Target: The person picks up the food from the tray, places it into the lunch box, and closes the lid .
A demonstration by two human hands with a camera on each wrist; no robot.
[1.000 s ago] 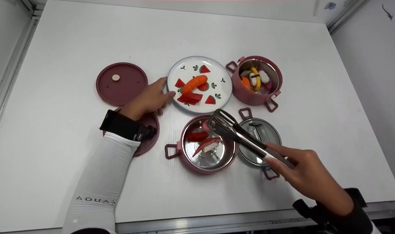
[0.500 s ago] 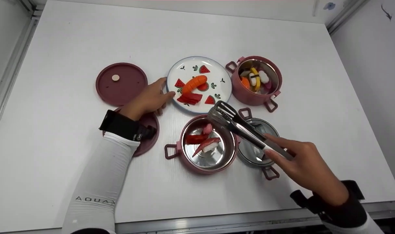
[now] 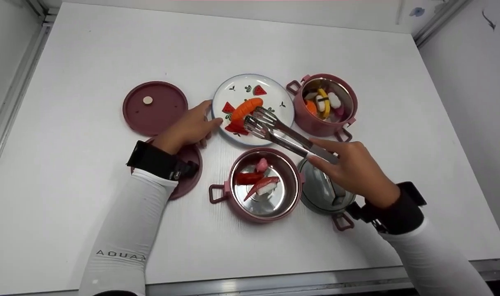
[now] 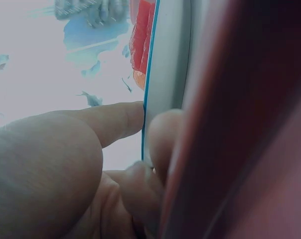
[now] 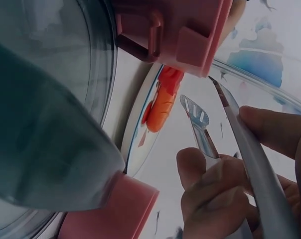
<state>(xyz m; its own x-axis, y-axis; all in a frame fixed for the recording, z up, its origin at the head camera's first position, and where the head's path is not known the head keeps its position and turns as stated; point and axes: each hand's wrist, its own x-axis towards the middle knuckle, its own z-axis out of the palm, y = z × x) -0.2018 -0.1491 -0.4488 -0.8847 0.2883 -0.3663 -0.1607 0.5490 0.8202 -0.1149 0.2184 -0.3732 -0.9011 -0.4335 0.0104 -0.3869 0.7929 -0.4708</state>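
My right hand point(image 3: 353, 170) grips metal tongs point(image 3: 283, 135), whose slotted tips hang apart over the white watermelon-print plate point(image 3: 281, 98), close to the toy carrot point(image 3: 246, 107) and red slices point(image 3: 235, 126). In the right wrist view the tongs point(image 5: 203, 129) point at the carrot point(image 5: 161, 107). My left hand point(image 3: 190, 125) holds the plate's left rim, thumb on top; the left wrist view shows my fingers point(image 4: 110, 124) at the blue rim point(image 4: 146, 109). The near pink pot point(image 3: 263, 207) holds toy sushi pieces point(image 3: 261, 185).
A far pink pot point(image 3: 311, 121) with several toy foods stands right of the plate. A steel-lined pot point(image 3: 326, 197) sits under my right wrist. One dark red lid point(image 3: 154, 107) lies at the left, another point(image 3: 187, 170) under my left wrist. The table's front edge is near.
My right hand carried the tongs up and left, from over the near pot to over the plate's carrot. The left hand stayed on the plate rim.
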